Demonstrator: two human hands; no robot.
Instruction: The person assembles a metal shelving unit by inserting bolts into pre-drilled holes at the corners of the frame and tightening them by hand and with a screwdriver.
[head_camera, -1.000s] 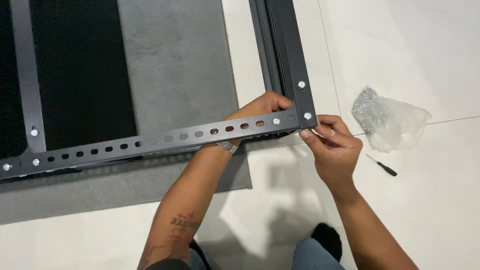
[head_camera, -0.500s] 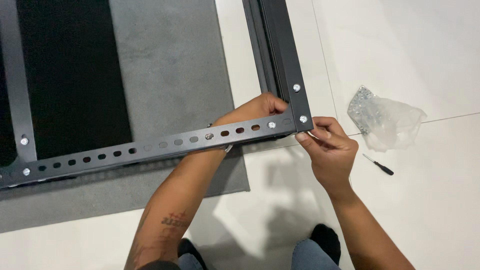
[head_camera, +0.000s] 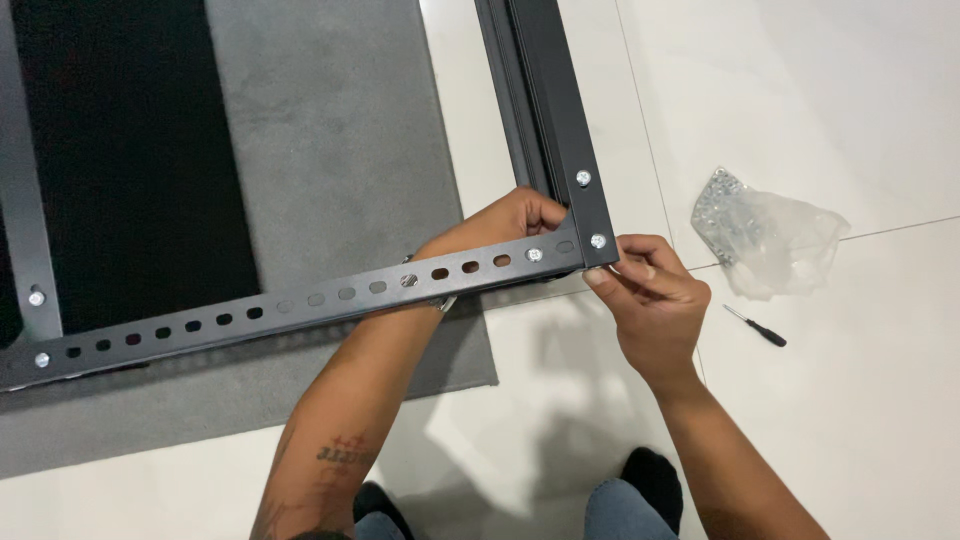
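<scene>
Frame: a dark metal frame (head_camera: 560, 120) lies flat on the floor, with 1 upright running from 12 o'clock down to the corner near centre, and 1 slotted crossbar (head_camera: 300, 305) running from that corner out toward 8 o'clock.
Corner joint: the crossbar meets the upright just right of centre; 3 silver screw heads (head_camera: 598, 241) show there, 2 on the upright and 1 on the bar end.
Far end: 2 more screw heads sit at 9 o'clock, where the crossbar joins a second upright (head_camera: 25, 230) at the left edge.
Left hand: the left hand (head_camera: 500, 225) reaches from 6 o'clock under the crossbar, the fingers curled up behind the corner and gripping the frame from the inner side; the wrist is partly hidden by the bar.
Right hand: the right hand (head_camera: 655, 300) is at the outer edge of the corner, at 3 o'clock of the joint, with thumb and fingertips pinched together against the bar end. I cannot tell whether something small is held between them.
Mat: a grey mat (head_camera: 330, 150) lies under the frame, with a black panel (head_camera: 130, 160) on it at 10 o'clock.
Bag: a clear plastic bag (head_camera: 770, 235) of small metal hardware lies on the white tile floor (head_camera: 850, 420) at 3 o'clock, well apart from the hands.
Screwdriver: a small black-handled screwdriver (head_camera: 756, 327) lies just below the bag, untouched.
Person: knees in jeans and dark socks show at 6 o'clock.
</scene>
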